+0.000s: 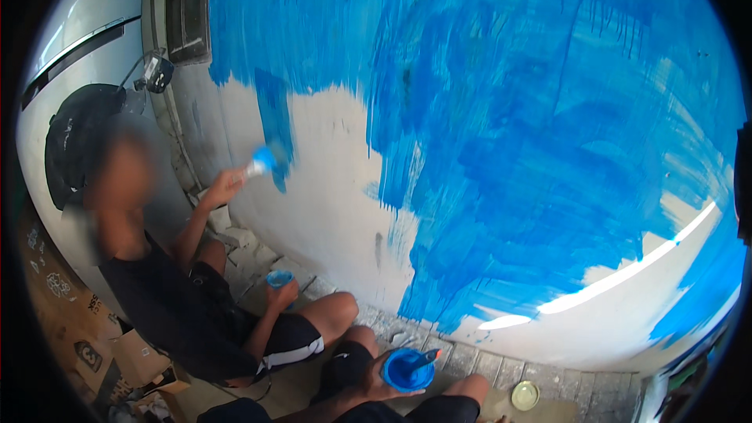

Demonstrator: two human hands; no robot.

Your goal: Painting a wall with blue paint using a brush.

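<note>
My left hand (374,382) is closed around a small tub of blue paint (398,383), held between my bent knees. A paintbrush (424,359) leans in the tub, its dark handle ending in an orange tip. My right hand is not in view. Ahead rises a pale wall (333,137), much of it coated in streaky blue paint (517,133). At the left, a seated co-worker in black (168,298) holds a blurred, blue-loaded brush (261,161) against a fresh vertical stripe. That person's other hand grips a small cup of blue paint (280,279).
A round, pale yellow-green lid or dish (525,395) lies on the paving (487,364) to the right. Broken blocks (239,239) line the wall's foot at left. Cardboard boxes (141,356) sit behind the co-worker. A window (188,8) is at upper left.
</note>
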